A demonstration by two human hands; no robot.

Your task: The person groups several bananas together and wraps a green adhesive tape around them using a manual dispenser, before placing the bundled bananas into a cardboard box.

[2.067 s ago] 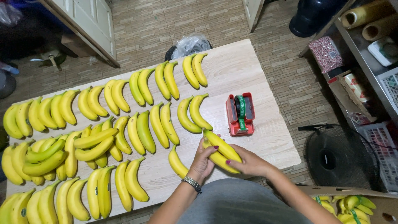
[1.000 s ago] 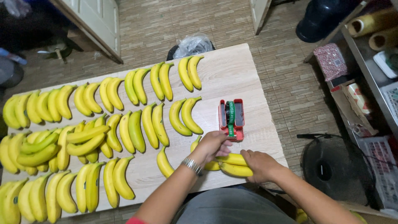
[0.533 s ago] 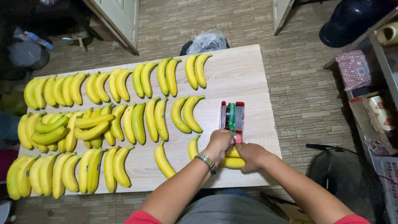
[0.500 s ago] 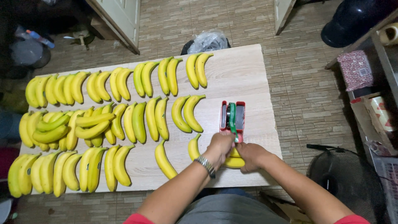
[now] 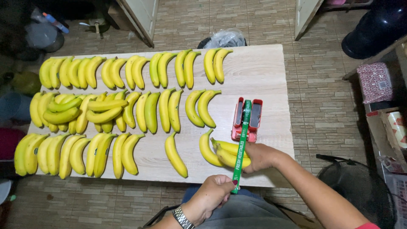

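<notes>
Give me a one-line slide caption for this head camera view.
Left hand pulls green printed tape from a red dispenser while right hand holds two yellow bananas on a wooden table.

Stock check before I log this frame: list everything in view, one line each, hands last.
bananas: dozens, yellow and yellow-green, three rows across table
held bananas: two, yellow, near table edge
tape: one strip, green, stretched from dispenser to left hand
tape dispenser: one, red, right part of table
table: one, pale wood
plastic bag: one, clear, floor behind table
fan: one, black, floor right
left hand: pulls tape
right hand: grips held bananas
</notes>
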